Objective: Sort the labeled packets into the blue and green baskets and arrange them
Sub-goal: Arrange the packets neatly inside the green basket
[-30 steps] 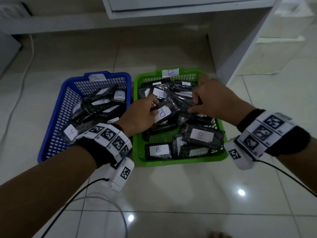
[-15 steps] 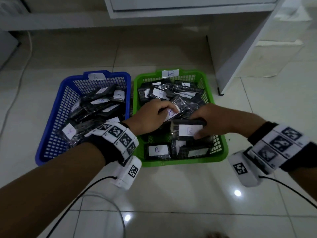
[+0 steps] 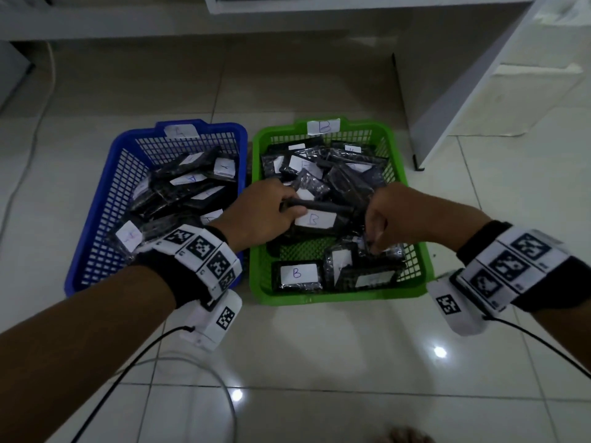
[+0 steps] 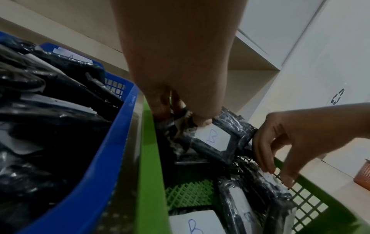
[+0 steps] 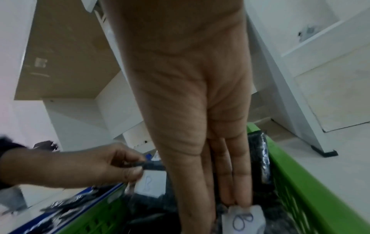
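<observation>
Black plastic packets with white labels fill the blue basket (image 3: 224, 126) and the green basket (image 3: 339, 295). My left hand (image 3: 294, 209) hovers over the middle of the green basket and pinches the edge of a B-labelled packet (image 3: 319, 220), thumb on top (image 4: 202, 123). The left wrist view shows this packet (image 4: 212, 137) tilted. My right hand (image 3: 372, 247) reaches down at the basket's front right. Its fingers (image 5: 240, 182) are nearly straight, tips touching another B-labelled packet (image 5: 243, 220). Several B packets lie flat by the front wall (image 3: 297, 273).
Both baskets stand side by side on a glossy tiled floor (image 3: 319, 362), blue one left. A white cabinet panel (image 3: 463, 91) rises behind the green basket on the right. Cables (image 3: 198, 362) trail across the floor from my wrists. A foot (image 3: 406, 436) shows at the bottom edge.
My right hand drew a B packet toward the basket's middle, let it go and dropped to the front-right packets. My left hand now pinches the B packet in the middle.
</observation>
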A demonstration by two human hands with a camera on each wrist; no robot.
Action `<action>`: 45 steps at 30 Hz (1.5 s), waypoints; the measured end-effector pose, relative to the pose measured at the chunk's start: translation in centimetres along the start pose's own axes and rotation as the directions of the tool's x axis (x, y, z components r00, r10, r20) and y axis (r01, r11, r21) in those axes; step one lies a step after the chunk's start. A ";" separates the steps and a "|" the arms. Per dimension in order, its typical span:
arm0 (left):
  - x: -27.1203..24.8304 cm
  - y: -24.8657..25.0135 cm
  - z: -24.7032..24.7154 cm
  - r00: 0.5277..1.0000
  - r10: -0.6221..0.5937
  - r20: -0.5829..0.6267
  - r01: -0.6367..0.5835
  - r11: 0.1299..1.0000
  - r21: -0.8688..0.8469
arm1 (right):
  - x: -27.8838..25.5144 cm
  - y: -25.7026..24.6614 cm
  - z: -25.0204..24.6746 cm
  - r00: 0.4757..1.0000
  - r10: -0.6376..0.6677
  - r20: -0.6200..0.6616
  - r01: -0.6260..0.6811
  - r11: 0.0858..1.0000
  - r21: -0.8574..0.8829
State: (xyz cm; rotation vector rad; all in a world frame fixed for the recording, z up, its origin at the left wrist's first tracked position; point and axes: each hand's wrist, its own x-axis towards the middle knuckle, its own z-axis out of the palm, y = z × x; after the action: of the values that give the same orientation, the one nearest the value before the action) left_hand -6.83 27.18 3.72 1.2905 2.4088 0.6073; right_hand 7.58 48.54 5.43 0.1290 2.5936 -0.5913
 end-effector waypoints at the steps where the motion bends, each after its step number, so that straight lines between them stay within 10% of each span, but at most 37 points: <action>1: 0.1 -0.1 -0.1 0.999 0.009 -0.032 -0.008 1.000 0.022 | -0.1 -0.1 0.2 0.997 -0.014 0.078 0.017 0.999 -0.035; 7: 1.2 -0.3 -0.4 1.000 -0.016 -0.011 0.016 0.999 0.051 | -0.1 -1.3 2.9 0.985 -0.056 0.162 0.109 0.935 -0.337; 17: -0.6 1.5 1.5 0.973 0.053 -0.226 -0.008 0.981 0.192 | 1.0 0.9 0.1 0.998 -0.029 0.063 0.031 0.999 -0.037; 23: -0.5 3.1 3.1 0.940 0.098 0.326 -0.175 0.960 0.218 | 0.5 1.1 -0.3 0.989 -0.137 -0.055 0.143 0.982 0.128; 33: 0.1 5.1 6.8 0.921 -0.034 0.389 -0.129 0.913 0.386 | -0.9 2.4 -0.4 0.993 -0.112 -0.028 0.115 0.987 0.113; 45: 2.2 3.2 2.9 0.956 0.077 0.283 -0.110 0.989 0.103 | -2.5 2.3 -1.3 0.998 -0.050 -0.026 0.054 0.988 0.148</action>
State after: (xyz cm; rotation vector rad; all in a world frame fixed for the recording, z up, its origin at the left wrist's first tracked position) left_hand -4.40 31.17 2.72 1.4390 2.1892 0.2857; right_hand 9.68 51.25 6.76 0.1173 2.5800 -0.8062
